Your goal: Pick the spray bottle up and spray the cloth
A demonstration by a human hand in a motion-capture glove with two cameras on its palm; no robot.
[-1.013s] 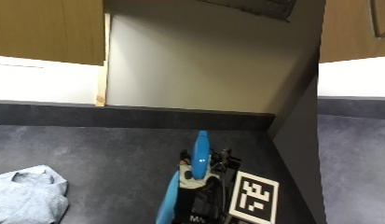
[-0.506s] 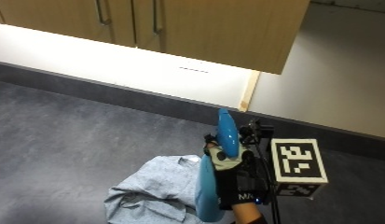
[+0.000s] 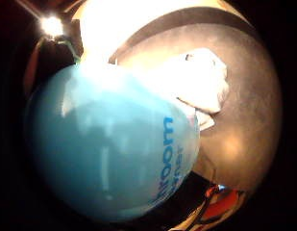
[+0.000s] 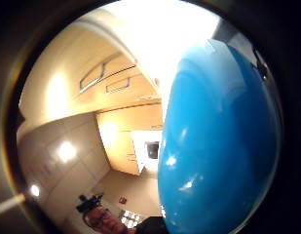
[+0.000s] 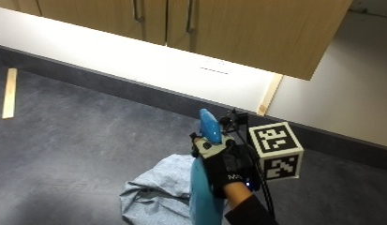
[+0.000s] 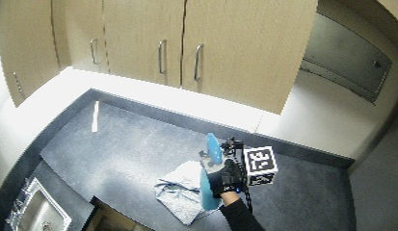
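My gloved right hand point(image 5: 229, 169) grips a blue spray bottle point(image 5: 204, 187) and holds it upright above the dark grey counter point(image 5: 87, 140). Its blue nozzle head point(image 5: 208, 125) sticks up past my fingers. A crumpled light blue cloth point(image 5: 157, 191) lies on the counter just left of the bottle and below it. The wide outside view shows the same hand point(image 6: 224, 179), bottle point(image 6: 208, 185) and cloth point(image 6: 179, 188). The bottle's blue body point(image 3: 114, 149) fills the little finger side palm view, with the pale cloth point(image 3: 196, 86) on the counter beyond. In the thumb side view the bottle point(image 4: 218, 146) stands close.
A thin wooden strip point(image 5: 9, 93) lies on the counter at the far left. Wooden wall cabinets point(image 5: 181, 23) hang above the white backsplash point(image 5: 137, 61). A sink point(image 6: 35, 214) sits at the counter's near left corner in the wide view.
The outside camera has swung left, bringing the cabinets and the wooden strip into view. My hand still holds the bottle upright, and the cloth now lies right beside it.
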